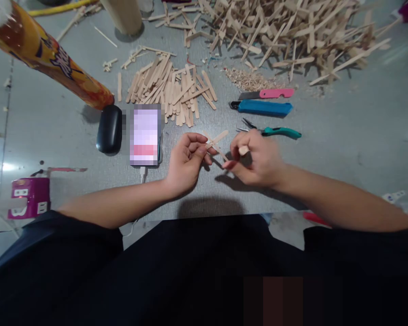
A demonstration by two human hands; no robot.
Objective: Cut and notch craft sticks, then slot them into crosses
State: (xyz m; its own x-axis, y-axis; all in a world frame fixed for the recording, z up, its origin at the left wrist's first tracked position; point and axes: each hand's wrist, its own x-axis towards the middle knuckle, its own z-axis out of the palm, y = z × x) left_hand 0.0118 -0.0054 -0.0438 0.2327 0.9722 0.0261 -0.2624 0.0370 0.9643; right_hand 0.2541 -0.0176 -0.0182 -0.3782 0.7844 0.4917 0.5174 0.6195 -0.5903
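My left hand [187, 160] is closed, its thumb and fingers pinching two crossed wooden craft sticks [219, 136] that form an X. Close on the right, my right hand [256, 158] is curled, slightly blurred. A short pale piece [244, 150], which looks like wood, pokes out of its curled fingers; the rest of it is hidden. The thumb tip of this hand is at the lower end of one crossed stick, and I cannot tell if it touches. Beyond it lie green-handled pliers [282, 131], a blue utility knife [265, 107] and a pink-handled blade [276, 93].
Loose craft sticks [177, 90] lie ahead, with a large heap of joined sticks [292, 34] behind. On the left are a phone [144, 136] on a cable, a black case [109, 129], an orange bottle [61, 63] and a purple power socket [30, 197]. Wood crumbs [248, 80] lie scattered.
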